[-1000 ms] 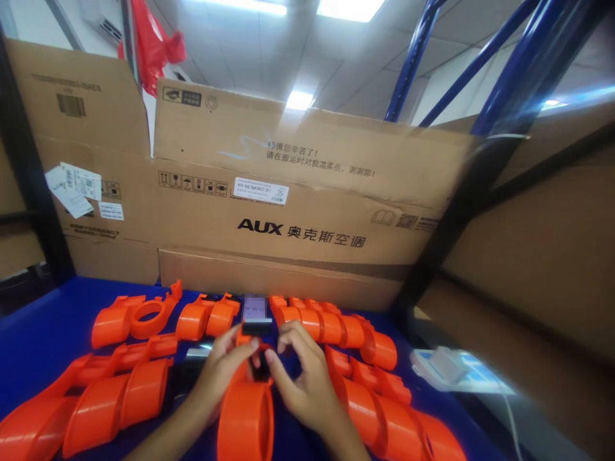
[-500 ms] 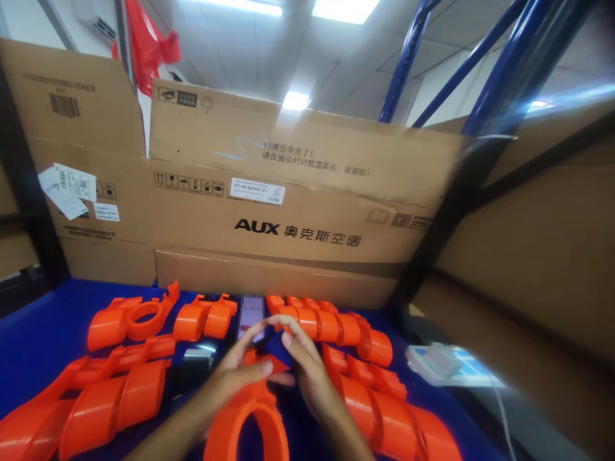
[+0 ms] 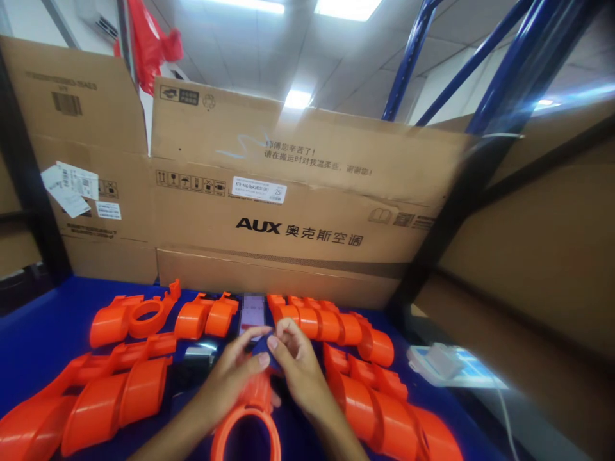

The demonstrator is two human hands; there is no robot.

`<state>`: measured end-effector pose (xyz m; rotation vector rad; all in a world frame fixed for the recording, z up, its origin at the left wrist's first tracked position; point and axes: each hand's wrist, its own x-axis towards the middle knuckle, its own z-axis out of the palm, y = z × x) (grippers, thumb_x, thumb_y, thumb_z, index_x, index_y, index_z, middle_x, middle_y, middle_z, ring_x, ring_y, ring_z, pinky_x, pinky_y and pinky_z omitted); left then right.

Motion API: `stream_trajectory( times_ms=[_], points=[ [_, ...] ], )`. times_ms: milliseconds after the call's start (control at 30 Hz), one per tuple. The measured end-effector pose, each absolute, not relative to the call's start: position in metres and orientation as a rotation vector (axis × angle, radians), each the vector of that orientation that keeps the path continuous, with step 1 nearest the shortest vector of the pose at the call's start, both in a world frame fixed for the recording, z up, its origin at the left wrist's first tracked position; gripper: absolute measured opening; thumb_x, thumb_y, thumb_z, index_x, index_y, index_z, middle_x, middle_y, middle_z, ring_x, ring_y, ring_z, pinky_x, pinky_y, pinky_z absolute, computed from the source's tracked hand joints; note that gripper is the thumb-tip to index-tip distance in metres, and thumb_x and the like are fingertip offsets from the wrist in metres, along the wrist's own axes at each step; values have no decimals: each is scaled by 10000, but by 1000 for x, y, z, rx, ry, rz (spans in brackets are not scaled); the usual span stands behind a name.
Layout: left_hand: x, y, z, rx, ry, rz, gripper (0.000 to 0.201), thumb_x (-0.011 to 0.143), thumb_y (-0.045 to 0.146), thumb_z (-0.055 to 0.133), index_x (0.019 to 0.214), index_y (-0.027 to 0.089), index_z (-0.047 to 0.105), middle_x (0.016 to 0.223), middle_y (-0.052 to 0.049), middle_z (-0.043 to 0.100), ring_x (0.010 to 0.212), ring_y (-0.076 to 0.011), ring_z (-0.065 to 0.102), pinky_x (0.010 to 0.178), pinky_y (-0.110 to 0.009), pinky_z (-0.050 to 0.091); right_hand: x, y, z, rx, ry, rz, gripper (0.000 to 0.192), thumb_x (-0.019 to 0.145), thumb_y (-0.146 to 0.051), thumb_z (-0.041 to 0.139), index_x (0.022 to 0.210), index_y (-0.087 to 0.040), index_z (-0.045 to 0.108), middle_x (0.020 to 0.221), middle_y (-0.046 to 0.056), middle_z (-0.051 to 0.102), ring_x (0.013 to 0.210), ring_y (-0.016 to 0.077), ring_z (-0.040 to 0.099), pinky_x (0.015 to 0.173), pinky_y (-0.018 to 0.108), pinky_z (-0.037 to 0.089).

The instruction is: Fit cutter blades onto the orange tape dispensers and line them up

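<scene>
Orange holder (image 3: 255,389) gripped low at the centre, with rows of others on both sides

The blue tabletop (image 3: 38,304) is taken up on the left by orange holders (image 3: 98,406) set in two rows, and on the right by more orange holders (image 3: 365,410), also in two rows. Between the far rows a phone (image 3: 252,308) is placed, its lower end partly hidden by the fingers. A silver and dark object (image 3: 199,353) is seen just beside the left forearm. At the right, a white power strip (image 3: 454,366) is set near the table edge, with a plug on it. The far side is closed off by a printed cardboard panel (image 3: 278,211), and the right by a dark post (image 3: 446,211).

The gripped holder is kept in front of the body, its ring turned toward the camera and partly cut off by the lower edge of the view. Its upper part is held by the left hand (image 3: 235,368), fingertips showing past its far side. A small blue piece (image 3: 262,346) is pinched narrowly by the right hand (image 3: 300,365), thumb against curled fingers; whether it is joined to the holder cannot be told.
</scene>
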<state>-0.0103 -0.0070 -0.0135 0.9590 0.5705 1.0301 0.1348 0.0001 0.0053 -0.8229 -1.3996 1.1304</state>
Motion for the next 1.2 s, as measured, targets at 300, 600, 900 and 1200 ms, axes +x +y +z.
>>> stream_trajectory(
  times_ms=[300, 600, 900, 1200],
  points=[
    [-13, -3, -13, 1003, 605, 1013, 578, 847, 478, 680, 1301, 203, 453, 587, -21, 692, 479, -250, 707, 483, -327, 569, 133, 1, 0, -937, -1425, 1118, 341, 865, -547, 645, 861, -238, 500, 754, -30, 553, 667, 143, 516, 544, 212, 420],
    [-26, 11, -7, 850, 641, 1139, 647, 841, 528, 641, 1375, 243, 409, 796, -75, 759, 587, -270, 745, 500, -338, 577, 153, 5, 4, -1443, -1887, 520, 234, 929, -403, 552, 785, -221, 586, 735, 4, 630, 710, 176, 584, 624, 257, 378],
    [-23, 12, -11, 826, 658, 1270, 618, 821, 519, 664, 1312, 189, 487, 867, -111, 783, 625, -248, 732, 533, -308, 547, 155, -10, 13, -1635, -2215, 361, 149, 774, -310, 683, 695, -221, 593, 688, 2, 665, 605, 158, 563, 529, 257, 228],
    [-27, 14, -15, 644, 565, 1184, 608, 821, 460, 698, 1335, 182, 528, 1048, -155, 782, 565, -202, 709, 573, -300, 539, 164, -5, 7, -1490, -2043, 495, 181, 811, -278, 637, 661, -215, 557, 589, -26, 576, 525, 123, 486, 493, 236, 241]
  ],
)
